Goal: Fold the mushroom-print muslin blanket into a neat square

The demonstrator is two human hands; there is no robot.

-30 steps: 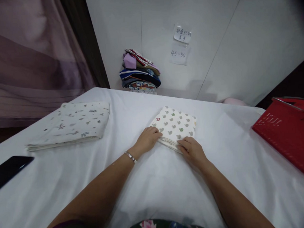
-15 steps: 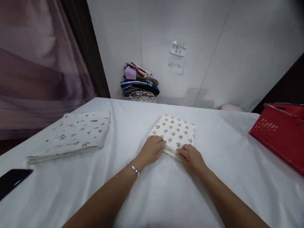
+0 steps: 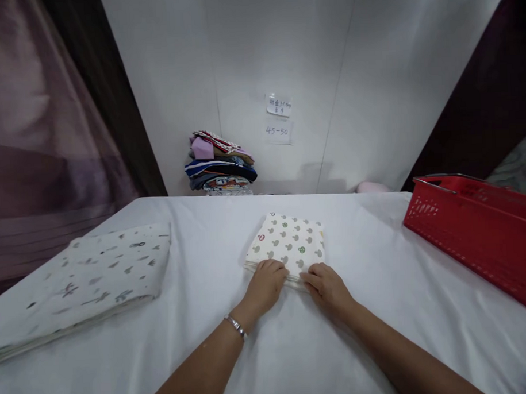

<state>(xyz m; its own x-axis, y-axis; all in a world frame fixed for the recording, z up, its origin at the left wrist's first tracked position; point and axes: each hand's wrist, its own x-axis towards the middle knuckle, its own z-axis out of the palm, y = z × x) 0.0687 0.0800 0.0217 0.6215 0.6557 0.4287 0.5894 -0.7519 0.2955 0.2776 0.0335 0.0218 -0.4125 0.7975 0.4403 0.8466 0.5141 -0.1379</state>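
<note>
A folded white cloth (image 3: 291,240) with grey, green and red mushroom prints lies on the white-covered table in front of me. My left hand (image 3: 266,284), with a silver bracelet at the wrist, has its fingers curled over the near edge of this cloth, left of the middle. Closer to the near right corner, my right hand (image 3: 327,286) pinches the same edge between thumb and fingers. Both thumbs are partly hidden. Off to the left lies a larger folded white cloth (image 3: 114,265) with a sparse leaf-like print, touched by neither hand.
A red plastic basket (image 3: 471,230) with a metal handle stands at the right. Beyond the table's far edge, a stack of folded fabrics (image 3: 221,164) sits against the white wall. Paper notes (image 3: 280,132) are stuck on that wall. A pinkish curtain (image 3: 23,142) hangs at left.
The view has shifted, showing more of the basket, while the black phone at left has nearly left the picture. My left hand has slid off the mushroom cloth's near left corner, rightward along its edge.
</note>
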